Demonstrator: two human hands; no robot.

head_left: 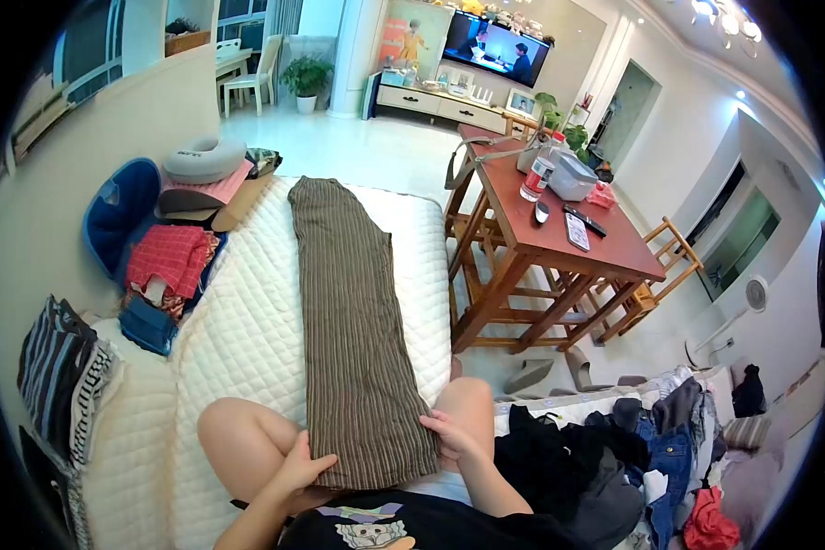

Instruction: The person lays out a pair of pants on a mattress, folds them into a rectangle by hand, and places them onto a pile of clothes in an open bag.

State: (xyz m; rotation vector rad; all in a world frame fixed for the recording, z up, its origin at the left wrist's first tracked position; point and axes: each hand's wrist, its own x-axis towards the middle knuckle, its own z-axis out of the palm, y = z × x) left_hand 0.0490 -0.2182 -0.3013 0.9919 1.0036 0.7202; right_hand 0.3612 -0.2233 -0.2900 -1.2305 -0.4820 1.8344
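A pair of brown striped trousers [353, 330], folded lengthwise, lies stretched out on the white quilted mattress [238, 321]. Its waist end points away from me and the leg hems lie between my knees. My left hand [301, 466] pinches the hem's left corner, thumb on top and the other fingers underneath. At the right edge of the hem, my right hand [451, 436] grips the cloth between thumb and fingers.
Folded clothes [170, 261] lie by a blue bucket-like seat [122, 215] on the left, with a striped stack [60, 362] nearer me. A loose heap of dark clothes [559, 467] spreads on the right. Beyond the mattress stands a red-topped table [568, 215] bearing a bottle [536, 179] and phone [577, 232].
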